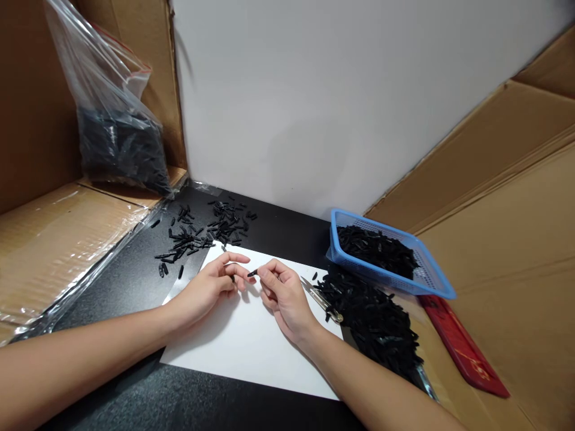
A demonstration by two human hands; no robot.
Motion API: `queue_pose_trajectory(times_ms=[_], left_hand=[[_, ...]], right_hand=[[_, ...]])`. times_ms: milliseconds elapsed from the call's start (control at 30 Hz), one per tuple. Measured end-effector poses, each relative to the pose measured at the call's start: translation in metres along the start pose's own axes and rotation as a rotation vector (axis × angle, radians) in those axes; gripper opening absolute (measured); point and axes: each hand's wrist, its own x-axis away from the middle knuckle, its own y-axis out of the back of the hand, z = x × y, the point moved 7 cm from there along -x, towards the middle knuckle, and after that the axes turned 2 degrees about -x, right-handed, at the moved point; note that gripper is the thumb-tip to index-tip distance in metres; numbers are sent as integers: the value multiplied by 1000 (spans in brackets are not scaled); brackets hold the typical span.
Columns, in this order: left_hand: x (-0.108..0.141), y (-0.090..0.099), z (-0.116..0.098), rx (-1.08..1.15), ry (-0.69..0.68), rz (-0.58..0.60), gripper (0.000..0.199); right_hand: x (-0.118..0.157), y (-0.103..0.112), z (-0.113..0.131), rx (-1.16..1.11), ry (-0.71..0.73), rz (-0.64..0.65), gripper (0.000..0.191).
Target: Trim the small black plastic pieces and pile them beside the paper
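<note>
My right hand (285, 296) is closed in a pinch on a small, slim black piece (253, 273) above the white sheet (256, 353). Facing it, my left hand (215, 284) has its fingers stretched out and apart, the fingertips close to that piece. A small dark spot shows by the left thumb; whether it is a ring or another piece I cannot tell. Beside my right hand lies a slim metal tool with a pointed end (321, 299), its tip towards the far side. Many similar loose black pieces (227, 221) are scattered beyond my left hand.
A large heap of black pieces (381, 323) lies right of the sheet. Behind it, a blue plastic basket (438, 278) holds more. A clear bag (121, 143) of black pieces stands far left against cardboard. A red flat object (467, 353) lies at right, near a cardboard wall (507, 239).
</note>
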Motion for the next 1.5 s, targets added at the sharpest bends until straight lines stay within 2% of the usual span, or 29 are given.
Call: queue_pose_trajectory(times_ms=[67,300,567,700,867,1133,1300,1400,1500], left_hand=[[-1,2,0,-11,-20,-5,42],[-3,1,5,-123,-66,51,33],[-4,-2,3,-79,-42,80,31],[-4,-7,2,-113,-50,123,22],[-3,-10,4,-134,-45,167,24],[0,-14,7,-171,32,208,34],[1,-16,6,-227,15,232,35],[2,-16,2,-241,12,214,35],[2,-13,0,-174,56,138,27]], right_hand=[[0,0,1,-6,0,10,25],[-1,0,2,-52,-9,40,19],[-1,2,-1,-79,-28,46,18],[-1,1,0,-112,-23,75,12],[0,-3,2,-125,-34,112,27],[0,-4,-5,14,-63,75,32],[-1,-2,-4,36,-58,55,29],[-1,-2,-3,23,-69,48,29],[-1,-2,-3,1,-85,46,27]])
